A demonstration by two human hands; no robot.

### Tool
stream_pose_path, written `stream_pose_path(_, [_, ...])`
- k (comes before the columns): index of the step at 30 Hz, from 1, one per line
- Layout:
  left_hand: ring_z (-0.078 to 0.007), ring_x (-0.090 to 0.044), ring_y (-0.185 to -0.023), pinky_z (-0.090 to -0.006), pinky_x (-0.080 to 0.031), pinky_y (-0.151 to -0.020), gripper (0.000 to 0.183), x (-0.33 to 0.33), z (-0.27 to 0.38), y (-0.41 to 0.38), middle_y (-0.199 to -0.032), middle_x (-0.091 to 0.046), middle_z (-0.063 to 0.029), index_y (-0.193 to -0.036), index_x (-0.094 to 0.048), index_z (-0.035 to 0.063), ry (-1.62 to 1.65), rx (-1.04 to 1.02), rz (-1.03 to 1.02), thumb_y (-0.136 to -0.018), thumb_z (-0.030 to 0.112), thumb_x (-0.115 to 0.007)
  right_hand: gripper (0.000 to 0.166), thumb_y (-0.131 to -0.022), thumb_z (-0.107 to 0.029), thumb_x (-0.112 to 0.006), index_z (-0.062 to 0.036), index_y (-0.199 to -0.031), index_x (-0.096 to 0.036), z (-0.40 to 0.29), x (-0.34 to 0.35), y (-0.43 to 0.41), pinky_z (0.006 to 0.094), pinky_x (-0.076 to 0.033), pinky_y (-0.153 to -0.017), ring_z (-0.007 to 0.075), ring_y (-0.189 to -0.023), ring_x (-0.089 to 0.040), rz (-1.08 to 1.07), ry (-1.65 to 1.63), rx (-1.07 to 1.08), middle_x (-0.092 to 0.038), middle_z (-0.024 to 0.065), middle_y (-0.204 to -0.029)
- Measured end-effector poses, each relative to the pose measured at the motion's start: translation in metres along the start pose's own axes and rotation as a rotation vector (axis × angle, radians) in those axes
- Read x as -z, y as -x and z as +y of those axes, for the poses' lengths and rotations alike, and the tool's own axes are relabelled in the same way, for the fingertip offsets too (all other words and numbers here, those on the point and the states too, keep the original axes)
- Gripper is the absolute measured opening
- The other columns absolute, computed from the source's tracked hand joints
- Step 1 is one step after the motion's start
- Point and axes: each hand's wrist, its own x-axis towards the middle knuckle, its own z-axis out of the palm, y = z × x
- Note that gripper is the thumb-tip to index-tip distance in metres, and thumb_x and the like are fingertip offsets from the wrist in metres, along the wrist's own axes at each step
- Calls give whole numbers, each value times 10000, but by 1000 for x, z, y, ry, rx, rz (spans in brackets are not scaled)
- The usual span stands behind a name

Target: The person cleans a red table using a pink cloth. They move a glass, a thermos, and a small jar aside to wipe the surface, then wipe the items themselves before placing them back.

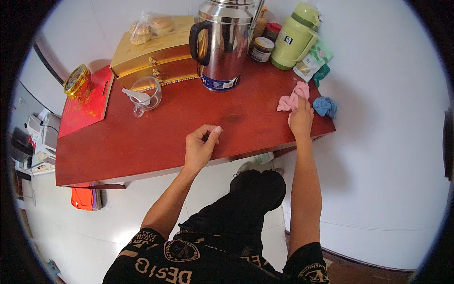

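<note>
My right hand [301,119] grips a crumpled pink cloth [290,103] on the right end of a red-brown wooden table [149,142]. Part of the cloth is hidden under the fingers. Just right of that hand, a bunched blue cloth [324,107] lies at the table's right edge, by the wall. My left hand [201,145] is over the table's front edge, its fingers loosely curled and the thumb laid toward them. Nothing shows in it.
Behind stand a large steel thermos jug [225,46], a green thermos [294,39], a lidded jar [263,49] and a pouch [312,62]. Further left are a gold drawer box [156,53] with bagged bread [142,32], a glass cup [154,96] with a white spoon, and a red folder [85,115].
</note>
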Motion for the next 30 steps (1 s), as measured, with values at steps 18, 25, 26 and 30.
stream_pose_path(18, [-81,-597,-718,-282,-490,-671,280,-2,7,-2,-744,-675,-19,-973,-755,-25,-110,-43,-4,-1071,230,-692,438,-879,-75,-641,-56,-1316,-640,8,21,25,514,-453,-1058,394,-1237,-571,66,-22,42,-634,176,-1305])
stream_pose_path(25, [-84,-640,-797,-265,-513,-719,277,-22,42,-21,-860,-733,-28,-1064,-765,-26,-70,5,-177,-1083,236,-676,431,-893,-96,-651,-68,-1322,-619,2,16,26,524,-461,-1027,401,-1187,-576,122,-23,8,-621,175,-1277])
stream_pose_path(26, [-77,-629,-801,-256,-504,-708,282,-33,46,-28,-880,-732,-24,-1095,-768,-18,-57,-21,-207,-1089,246,-670,426,-894,-96,-651,-68,-1318,-619,2,17,29,525,-461,-1028,402,-1188,-576,113,-32,-2,-621,174,-1275])
stream_pose_path(30, [-83,-636,-852,-260,-526,-735,300,-67,42,-70,-1017,-744,-43,-1255,-729,-14,-12,-52,-337,-1092,230,-668,411,-892,-99,-649,-67,-1301,-623,2,18,29,526,-462,-1029,402,-1187,-576,109,-42,-28,-620,175,-1265])
